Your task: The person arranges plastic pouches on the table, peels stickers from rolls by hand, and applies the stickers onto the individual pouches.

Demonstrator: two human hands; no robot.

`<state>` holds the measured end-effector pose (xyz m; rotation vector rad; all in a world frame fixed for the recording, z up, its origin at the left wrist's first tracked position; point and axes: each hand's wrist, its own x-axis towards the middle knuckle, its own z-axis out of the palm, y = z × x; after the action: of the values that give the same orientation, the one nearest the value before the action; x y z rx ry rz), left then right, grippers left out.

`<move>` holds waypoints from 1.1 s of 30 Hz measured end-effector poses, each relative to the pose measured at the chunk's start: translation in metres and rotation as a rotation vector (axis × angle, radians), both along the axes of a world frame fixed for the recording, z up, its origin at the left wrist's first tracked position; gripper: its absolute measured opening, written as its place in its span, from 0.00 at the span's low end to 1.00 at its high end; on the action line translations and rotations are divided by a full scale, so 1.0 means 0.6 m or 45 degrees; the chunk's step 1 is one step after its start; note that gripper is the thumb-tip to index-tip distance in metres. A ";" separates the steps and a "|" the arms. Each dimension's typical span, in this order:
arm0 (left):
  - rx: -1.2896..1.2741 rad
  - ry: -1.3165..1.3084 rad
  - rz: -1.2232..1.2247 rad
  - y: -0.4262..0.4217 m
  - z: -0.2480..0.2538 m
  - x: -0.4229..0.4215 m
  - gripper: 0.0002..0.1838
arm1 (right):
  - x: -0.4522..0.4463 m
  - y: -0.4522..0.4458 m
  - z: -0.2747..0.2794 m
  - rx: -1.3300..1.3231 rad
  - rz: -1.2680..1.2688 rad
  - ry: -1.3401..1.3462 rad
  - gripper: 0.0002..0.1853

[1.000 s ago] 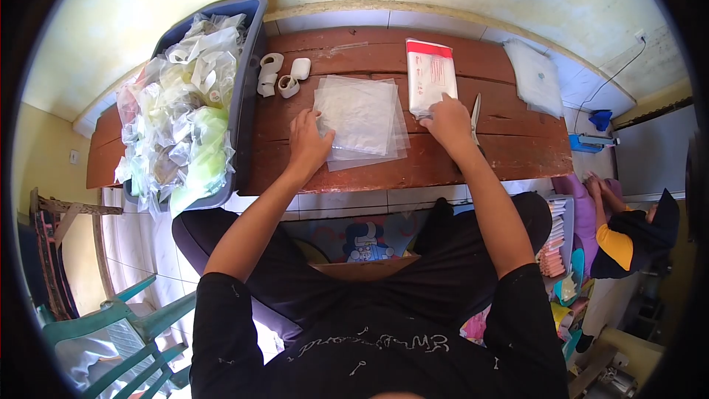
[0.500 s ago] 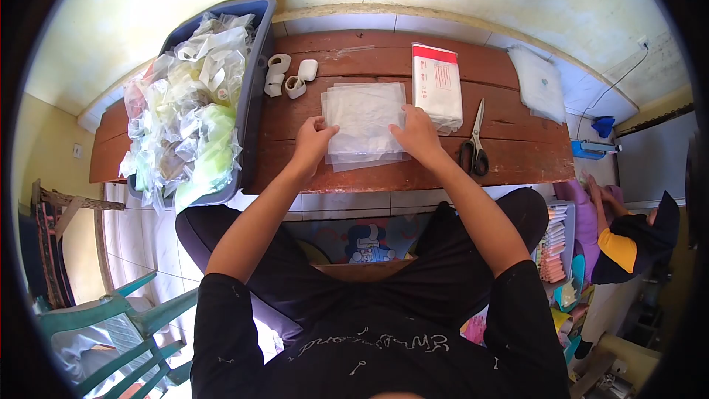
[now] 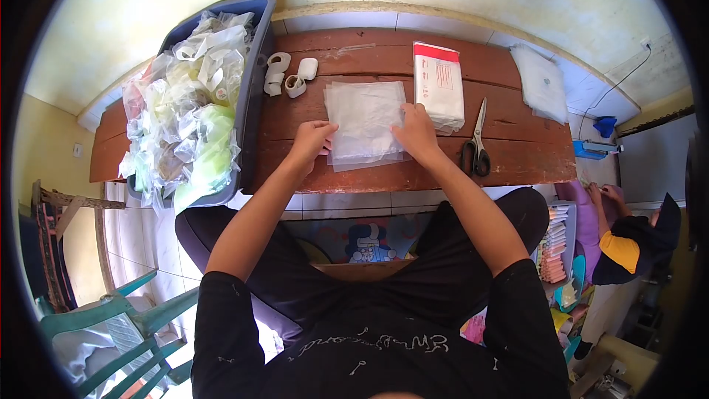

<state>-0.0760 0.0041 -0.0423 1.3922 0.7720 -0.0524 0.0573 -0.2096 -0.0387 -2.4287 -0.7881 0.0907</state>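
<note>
The clear plastic sheets (image 3: 365, 122) lie stacked on the table (image 3: 295, 170), the left hand (image 3: 316, 140) at their left edge and the right hand (image 3: 416, 131) at their right, each grip pinching or touching an edge; which, I cannot tell. Right of the sheets sits the white packet with a red band (image 3: 439, 89), its contents hidden, then the scissors (image 3: 478, 140). Left of the sheets are the white rolls (image 3: 276, 72) and, farther left, the grey bin (image 3: 252, 96), heaped above its rim with crumpled plastic bags (image 3: 188, 96), some greenish.
</note>
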 end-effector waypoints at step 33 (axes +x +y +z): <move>-0.318 -0.400 -0.038 -0.009 0.016 0.009 0.12 | 0.003 0.009 0.001 0.494 -0.180 0.430 0.37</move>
<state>-0.0706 -0.0011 -0.0328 1.1396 0.4652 0.0448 0.0594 -0.2042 -0.0383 -2.0208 -0.4335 0.2606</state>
